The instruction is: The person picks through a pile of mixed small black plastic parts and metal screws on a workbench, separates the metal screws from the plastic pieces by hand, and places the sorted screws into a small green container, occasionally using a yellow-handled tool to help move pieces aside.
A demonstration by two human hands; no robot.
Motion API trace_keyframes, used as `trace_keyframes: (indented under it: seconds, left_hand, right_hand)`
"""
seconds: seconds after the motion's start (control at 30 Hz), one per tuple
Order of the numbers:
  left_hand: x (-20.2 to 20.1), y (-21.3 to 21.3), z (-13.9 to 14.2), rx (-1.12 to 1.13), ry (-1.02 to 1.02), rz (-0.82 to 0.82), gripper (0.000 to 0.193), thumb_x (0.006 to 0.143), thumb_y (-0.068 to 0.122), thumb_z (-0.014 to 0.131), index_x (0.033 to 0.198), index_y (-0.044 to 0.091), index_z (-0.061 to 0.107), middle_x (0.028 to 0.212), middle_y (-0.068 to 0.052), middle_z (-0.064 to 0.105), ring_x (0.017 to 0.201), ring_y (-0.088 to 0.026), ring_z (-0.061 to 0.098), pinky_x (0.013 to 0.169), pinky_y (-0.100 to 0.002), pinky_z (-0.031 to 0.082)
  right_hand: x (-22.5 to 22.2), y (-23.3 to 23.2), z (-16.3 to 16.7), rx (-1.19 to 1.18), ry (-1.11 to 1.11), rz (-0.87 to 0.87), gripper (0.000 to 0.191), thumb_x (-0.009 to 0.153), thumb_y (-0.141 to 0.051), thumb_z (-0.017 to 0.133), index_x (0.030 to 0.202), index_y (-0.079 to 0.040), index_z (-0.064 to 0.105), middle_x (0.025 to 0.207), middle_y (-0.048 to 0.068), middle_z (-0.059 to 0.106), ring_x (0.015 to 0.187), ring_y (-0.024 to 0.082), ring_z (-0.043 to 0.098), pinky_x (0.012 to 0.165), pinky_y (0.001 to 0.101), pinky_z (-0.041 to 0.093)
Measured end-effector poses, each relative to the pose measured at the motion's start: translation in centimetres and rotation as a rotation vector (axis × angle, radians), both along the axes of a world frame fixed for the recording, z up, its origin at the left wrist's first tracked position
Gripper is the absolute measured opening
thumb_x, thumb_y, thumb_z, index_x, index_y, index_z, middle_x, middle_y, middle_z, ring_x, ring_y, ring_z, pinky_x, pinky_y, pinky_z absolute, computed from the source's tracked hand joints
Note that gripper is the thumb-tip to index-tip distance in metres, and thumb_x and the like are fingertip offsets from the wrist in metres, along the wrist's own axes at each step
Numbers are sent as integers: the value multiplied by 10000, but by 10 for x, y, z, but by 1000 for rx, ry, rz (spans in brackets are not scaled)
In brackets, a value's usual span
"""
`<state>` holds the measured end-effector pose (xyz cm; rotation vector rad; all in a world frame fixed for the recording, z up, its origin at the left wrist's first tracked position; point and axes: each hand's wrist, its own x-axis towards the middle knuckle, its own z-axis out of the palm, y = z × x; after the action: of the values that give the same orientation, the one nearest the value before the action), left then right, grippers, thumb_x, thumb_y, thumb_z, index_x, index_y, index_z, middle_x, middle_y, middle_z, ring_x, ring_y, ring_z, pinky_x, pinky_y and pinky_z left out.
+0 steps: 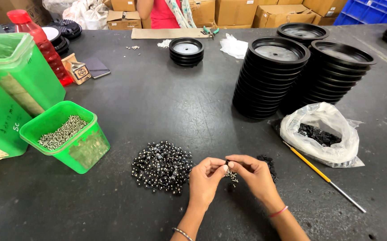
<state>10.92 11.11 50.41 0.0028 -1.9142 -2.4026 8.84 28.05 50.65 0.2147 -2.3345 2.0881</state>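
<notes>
My left hand [206, 178] and my right hand [254, 175] meet fingertip to fingertip low in the middle of the dark table [158, 102]. Between them they pinch a small metal screw with a black piece on it [230, 172]. Left of my hands lies a heap of small black parts with silver centres [161, 166]. A smaller clump of black parts [267, 161] sits behind my right hand.
A green tub of silver screws [64, 134] stands at the left beside larger green bins [10, 76]. Stacks of black round lids [271, 76] rise at the right. A plastic bag of black parts [320, 134] and a yellow-handled tool [323, 176] lie nearby. A person stands at the far edge.
</notes>
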Motion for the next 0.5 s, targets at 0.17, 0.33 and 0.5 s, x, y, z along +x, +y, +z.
trace_keyframes:
  seconds: [0.17, 0.33, 0.5]
  left_hand:
    - [5, 1, 0, -96, 48, 4, 100, 878, 36, 740, 965, -13, 750, 858, -51, 789, 762, -78, 715, 733, -239, 587]
    - [7, 2, 6, -131, 63, 13, 92, 865, 38, 746, 944, -8, 756, 851, -42, 793, 767, -74, 720, 733, -236, 587]
    - [6, -15, 16, -456, 30, 171, 117, 867, 105, 749, 972, 55, 750, 830, -70, 790, 722, -143, 744, 689, -284, 582]
  right_hand:
    - [1, 9, -8, 18, 19, 20, 212, 882, -89, 742, 1068, 1, 792, 969, 42, 788, 911, 106, 703, 838, 272, 563]
    - [0, 8, -8, 23, 23, 27, 199, 889, -91, 751, 1054, 13, 791, 946, 49, 786, 883, 104, 693, 820, 273, 562]
    - [-9, 28, 4, -80, 48, 1, 334, 884, -120, 679, 1217, -96, 684, 1049, -8, 765, 909, 84, 677, 844, 252, 550]
